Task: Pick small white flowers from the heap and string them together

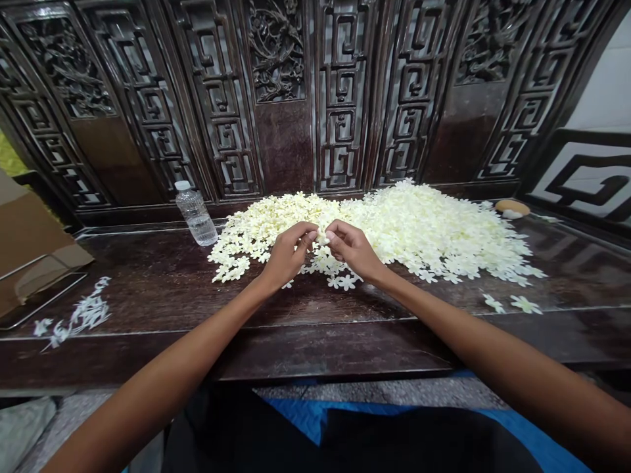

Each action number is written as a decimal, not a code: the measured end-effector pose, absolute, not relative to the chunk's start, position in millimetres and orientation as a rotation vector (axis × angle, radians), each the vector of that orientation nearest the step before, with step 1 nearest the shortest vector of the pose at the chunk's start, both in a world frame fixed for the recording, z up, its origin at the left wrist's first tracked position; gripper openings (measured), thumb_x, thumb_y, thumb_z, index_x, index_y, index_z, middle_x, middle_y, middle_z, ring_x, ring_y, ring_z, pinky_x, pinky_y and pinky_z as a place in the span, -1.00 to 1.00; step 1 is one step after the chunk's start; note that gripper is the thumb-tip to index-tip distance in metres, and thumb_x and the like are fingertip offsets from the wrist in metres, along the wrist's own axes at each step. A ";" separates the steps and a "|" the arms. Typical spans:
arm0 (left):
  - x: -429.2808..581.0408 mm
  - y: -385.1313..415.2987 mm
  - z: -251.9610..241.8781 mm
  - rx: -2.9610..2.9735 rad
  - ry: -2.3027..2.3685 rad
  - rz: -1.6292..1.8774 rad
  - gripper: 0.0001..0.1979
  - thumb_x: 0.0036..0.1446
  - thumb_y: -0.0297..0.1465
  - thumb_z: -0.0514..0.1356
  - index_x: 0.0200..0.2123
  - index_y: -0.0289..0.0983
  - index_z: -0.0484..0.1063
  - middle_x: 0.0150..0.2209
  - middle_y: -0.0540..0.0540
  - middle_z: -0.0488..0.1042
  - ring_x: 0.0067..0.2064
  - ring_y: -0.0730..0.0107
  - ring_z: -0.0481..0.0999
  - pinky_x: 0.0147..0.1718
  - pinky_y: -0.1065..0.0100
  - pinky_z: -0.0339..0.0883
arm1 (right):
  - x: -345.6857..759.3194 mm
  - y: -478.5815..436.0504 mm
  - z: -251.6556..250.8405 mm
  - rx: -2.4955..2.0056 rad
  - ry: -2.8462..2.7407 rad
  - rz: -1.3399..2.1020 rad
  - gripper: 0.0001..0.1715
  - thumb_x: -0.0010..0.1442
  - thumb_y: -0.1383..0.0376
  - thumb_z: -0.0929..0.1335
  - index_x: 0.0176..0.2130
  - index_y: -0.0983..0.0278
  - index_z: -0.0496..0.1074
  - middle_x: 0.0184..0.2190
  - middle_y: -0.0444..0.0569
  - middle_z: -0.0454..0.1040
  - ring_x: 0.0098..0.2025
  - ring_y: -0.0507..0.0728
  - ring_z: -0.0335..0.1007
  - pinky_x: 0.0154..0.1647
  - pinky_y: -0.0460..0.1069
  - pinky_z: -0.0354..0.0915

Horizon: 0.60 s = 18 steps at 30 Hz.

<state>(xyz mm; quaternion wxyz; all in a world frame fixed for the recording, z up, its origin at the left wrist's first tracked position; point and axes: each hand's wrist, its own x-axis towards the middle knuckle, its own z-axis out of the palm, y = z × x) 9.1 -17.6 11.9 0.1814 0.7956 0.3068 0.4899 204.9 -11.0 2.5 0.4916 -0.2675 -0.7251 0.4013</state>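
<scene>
We pinch a small, creamy flower [323, 235] between our left hand [290, 253] and right hand [355, 248], its petals partly hidden. Just beyond our hands, star-shaped blossoms [434, 226] heap up, yellower leftward, whiter rightward.

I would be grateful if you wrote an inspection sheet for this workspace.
Surface: dark wooden bench, glossy.
Job's things: heaped pale flowers across the bench, two lying apart towards its front edge on the right.
Clutter: clear bottle standing, white-capped; loose white pieces and cardboard at left; orange-and-white object at far right.
Hands: left hand and right hand close together at a pale flower; exact grip too small to tell.
Cables: nothing seen.
Surroundings: carved dark panels behind; blue sheet below.
</scene>
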 end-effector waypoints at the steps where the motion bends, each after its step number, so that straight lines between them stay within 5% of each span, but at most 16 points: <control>1: 8.9 -17.4 11.7 2.231 0.871 1.383 -0.61 0.45 -0.06 0.05 -0.13 -0.25 0.48 -0.31 -0.08 0.49 -0.35 0.36 0.44 -0.31 0.33 0.26 | 204.6 -13.1 4.4 -0.657 -1.785 0.947 -0.50 0.32 -0.15 0.39 -0.25 0.21 0.36 -0.50 -0.21 0.22 -0.50 0.00 0.09 -0.51 -0.06 0.09; 7: 13.2 -21.3 9.1 2.225 0.951 1.381 -0.69 0.46 -0.12 0.07 -0.12 -0.23 0.44 -0.40 -0.02 0.44 -0.39 0.38 0.40 -0.33 0.33 0.24 | 200.8 -17.3 4.8 -0.625 -1.778 0.960 -0.53 0.40 -0.12 0.32 -0.26 0.21 0.31 -0.49 -0.21 0.17 -0.48 0.01 0.06 -0.47 -0.06 0.05; 18: 25.0 -31.9 7.3 2.265 1.020 1.562 -0.96 0.34 -0.40 0.18 -0.21 -0.23 0.39 -0.26 -0.07 0.49 -0.28 0.37 0.46 -0.28 0.34 0.34 | 196.4 -16.4 -2.9 -0.696 -1.719 0.852 -0.51 0.40 -0.12 0.31 -0.32 0.21 0.26 -0.51 -0.21 0.14 -0.48 0.02 0.02 -0.47 -0.05 0.02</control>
